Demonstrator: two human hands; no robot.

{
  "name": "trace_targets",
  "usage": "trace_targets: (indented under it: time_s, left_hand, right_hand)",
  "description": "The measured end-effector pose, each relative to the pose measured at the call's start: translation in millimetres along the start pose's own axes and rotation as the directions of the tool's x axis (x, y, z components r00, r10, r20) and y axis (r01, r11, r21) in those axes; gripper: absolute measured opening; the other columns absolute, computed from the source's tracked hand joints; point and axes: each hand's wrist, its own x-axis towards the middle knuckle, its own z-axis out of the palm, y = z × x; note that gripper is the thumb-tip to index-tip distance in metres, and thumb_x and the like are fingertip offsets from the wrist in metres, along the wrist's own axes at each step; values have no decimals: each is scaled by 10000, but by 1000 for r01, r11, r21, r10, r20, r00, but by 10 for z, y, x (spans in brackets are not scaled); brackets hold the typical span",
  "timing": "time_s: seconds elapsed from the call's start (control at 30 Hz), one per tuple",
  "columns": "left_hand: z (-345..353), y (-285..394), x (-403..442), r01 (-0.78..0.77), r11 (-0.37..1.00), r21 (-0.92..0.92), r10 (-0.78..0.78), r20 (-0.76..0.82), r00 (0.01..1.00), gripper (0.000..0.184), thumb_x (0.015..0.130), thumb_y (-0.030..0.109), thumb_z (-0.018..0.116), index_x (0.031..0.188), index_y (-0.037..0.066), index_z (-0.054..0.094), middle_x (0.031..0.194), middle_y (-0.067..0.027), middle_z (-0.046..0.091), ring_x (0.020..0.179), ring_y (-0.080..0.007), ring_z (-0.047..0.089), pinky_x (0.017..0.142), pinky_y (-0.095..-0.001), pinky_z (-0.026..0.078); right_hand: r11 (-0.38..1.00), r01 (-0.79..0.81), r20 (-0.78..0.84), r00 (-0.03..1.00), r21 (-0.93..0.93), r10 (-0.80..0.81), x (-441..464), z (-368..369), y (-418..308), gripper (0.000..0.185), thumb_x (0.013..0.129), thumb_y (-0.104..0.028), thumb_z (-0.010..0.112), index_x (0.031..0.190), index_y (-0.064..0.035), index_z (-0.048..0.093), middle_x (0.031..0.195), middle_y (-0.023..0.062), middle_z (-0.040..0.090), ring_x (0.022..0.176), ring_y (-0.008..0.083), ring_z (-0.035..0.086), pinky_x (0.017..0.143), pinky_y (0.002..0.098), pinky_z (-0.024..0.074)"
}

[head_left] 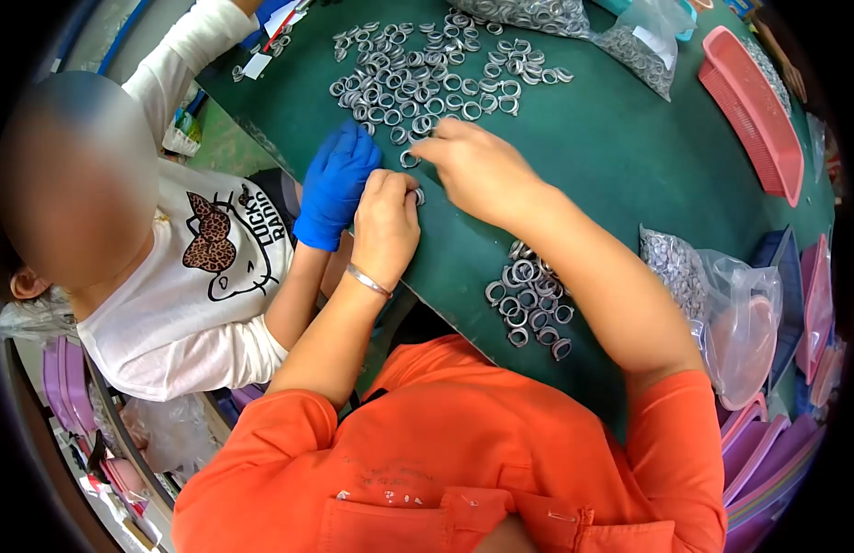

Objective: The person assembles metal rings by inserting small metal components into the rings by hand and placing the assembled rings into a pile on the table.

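So the left hand (387, 219) has a small metal ring (420, 196) pinched at its fingertips, right by the edge of the green table (593, 157). Right hand (473, 170) is kinda blurry, down at the near end of a big loose pile of rings (404, 83), can't tell if it's gripping one. A co-worker's blue-gloved hand (336, 184) is just beside the left one. Smaller ring pile (533, 300) sits under the right forearm, plus a pink basket (751, 115) off to the right.
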Motion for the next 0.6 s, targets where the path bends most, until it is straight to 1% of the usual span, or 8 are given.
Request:
trace_targets:
  time_s: [0.1, 0.13, 0.2, 0.27, 0.33, 0.47, 0.53, 0.6]
  left_hand:
    - [-51, 38, 20, 519, 799, -302, -467, 230, 854, 146, 766, -32, 620, 909, -25, 594, 740, -87, 624, 610, -163, 615, 552, -270, 493]
    - [-74, 41, 12, 521, 799, -301, -468, 231, 853, 146, 766, -32, 620, 909, -25, 594, 740, -87, 624, 610, -163, 615, 552, -270, 493]
    - [-160, 97, 25, 698, 303, -649, -570, 464, 679, 111, 823, 12, 626, 925, -23, 597, 783, -67, 639, 642, -105, 604, 559, -199, 485]
    - [-176, 86, 8, 708, 251, -660, -553, 502, 665, 126, 834, 23, 621, 943, -32, 590, 798, -79, 643, 643, -111, 607, 566, -201, 496]
    - [-160, 77, 13, 740, 53, -671, -480, 632, 608, 113, 839, 29, 618, 934, -28, 592, 803, -84, 643, 645, -113, 607, 570, -206, 501]
    - [-52, 82, -20, 741, 100, -664, -524, 598, 607, 106, 849, 37, 606, 931, -29, 592, 810, -93, 643, 648, -116, 609, 575, -210, 508]
    - [-26, 94, -26, 711, 105, -695, -531, 566, 631, 102, 854, 37, 596, 930, -30, 592, 818, -99, 642, 648, -118, 609, 576, -210, 510]
    - [-38, 96, -22, 713, 66, -698, -525, 583, 620, 100, 855, 35, 592, 930, -31, 591, 820, -102, 642, 648, -120, 609, 577, -211, 511]
  right_hand:
    - [995, -40, 31, 999, -89, 43, 163, 187, 46, 186, 750, -10, 570, 917, -63, 633, 917, 125, 573, 888, 305, 587, 743, 392, 484]
    - [988, -62, 86, 993, -142, 75, 177, 212, 45, 174, 751, -20, 578, 910, -65, 632, 929, 122, 573, 898, 303, 589, 740, 392, 488]
    - [991, -27, 84, 996, -131, 38, 120, 139, 82, 150, 742, -41, 605, 890, -48, 623, 939, 132, 576, 894, 302, 592, 725, 397, 491]
    - [990, -138, 208, 968, -12, 137, 46, 29, 99, 158, 716, -79, 626, 868, -36, 629, 939, 139, 585, 920, 312, 591, 768, 396, 488]
    - [978, -190, 215, 962, 91, 167, -32, -61, 161, 132, 704, -72, 635, 825, -21, 622, 888, 149, 590, 877, 327, 593, 749, 408, 484]
    - [970, -235, 165, 961, 68, 221, -188, -75, 256, 91, 726, -61, 613, 804, -14, 618, 872, 169, 592, 814, 354, 597, 723, 427, 485]
    - [978, -161, 1, 987, 132, 162, -170, 7, 211, 75, 742, -57, 613, 798, -8, 615, 872, 172, 592, 819, 352, 598, 722, 430, 483]
    - [979, -198, 83, 978, 50, 193, -177, 39, 92, 84, 747, -55, 625, 812, -3, 616, 866, 165, 593, 802, 346, 595, 710, 413, 481]
